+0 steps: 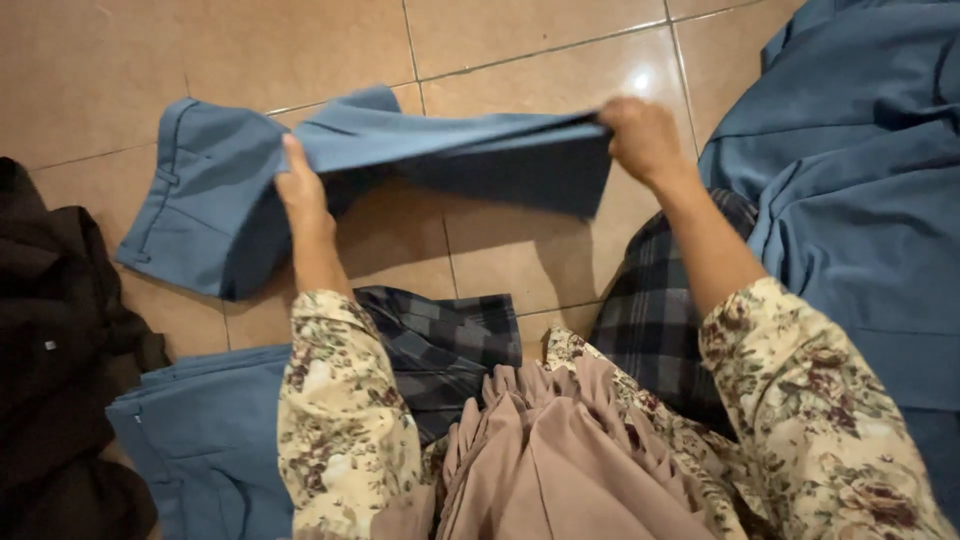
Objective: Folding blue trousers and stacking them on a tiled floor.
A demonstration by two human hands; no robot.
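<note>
A pair of blue-grey trousers (pixel 210 190) is stretched out above the tiled floor, its waistband end lying at the left. My left hand (pixel 303 195) grips the cloth near the middle, fingers curled over the fold. My right hand (pixel 640 140) pinches the far end of the leg at the right and holds it lifted. The stretch between both hands hangs doubled over and casts a shadow on the tiles. Both my sleeves are flowered cream cloth.
A folded blue-grey garment (pixel 200 440) lies at the lower left, next to a dark brown heap of clothes (pixel 50 340). More blue-grey cloth (pixel 860 200) is piled at the right. Dark checked cloth (pixel 440 340) and a pleated beige cloth (pixel 560 460) cover my lap. Tan floor tiles (pixel 500 40) lie beyond.
</note>
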